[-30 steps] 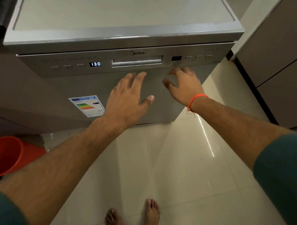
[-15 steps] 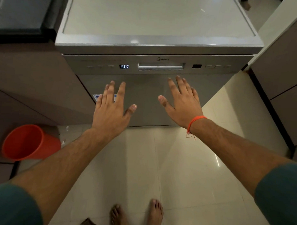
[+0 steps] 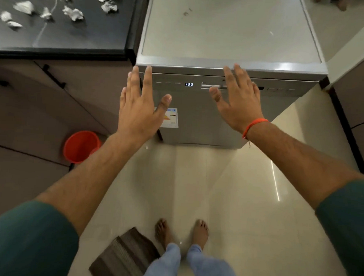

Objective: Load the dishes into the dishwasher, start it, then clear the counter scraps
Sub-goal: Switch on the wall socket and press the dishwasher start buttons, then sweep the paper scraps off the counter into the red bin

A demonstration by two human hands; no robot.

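Both hands have risen from the door: left hand [image 3: 136, 113] and right hand [image 3: 238, 102] spread, holding nothing. Closed dishwasher [image 3: 231, 46] shows 130 (apparently running); crumpled paper scraps [image 3: 73, 13] on the counter [image 3: 56, 36] should be gathered next.

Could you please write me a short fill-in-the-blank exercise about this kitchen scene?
1. The lit display on the dishwasher reads ____.
2. The bucket on the floor is coloured ____.
3. The orange band is worn on the ____ wrist.
4. The crumpled paper scraps lie on the ____ countertop.

Missing words: 130; orange-red; right; dark

Both the left hand and right hand are open, holding nothing.
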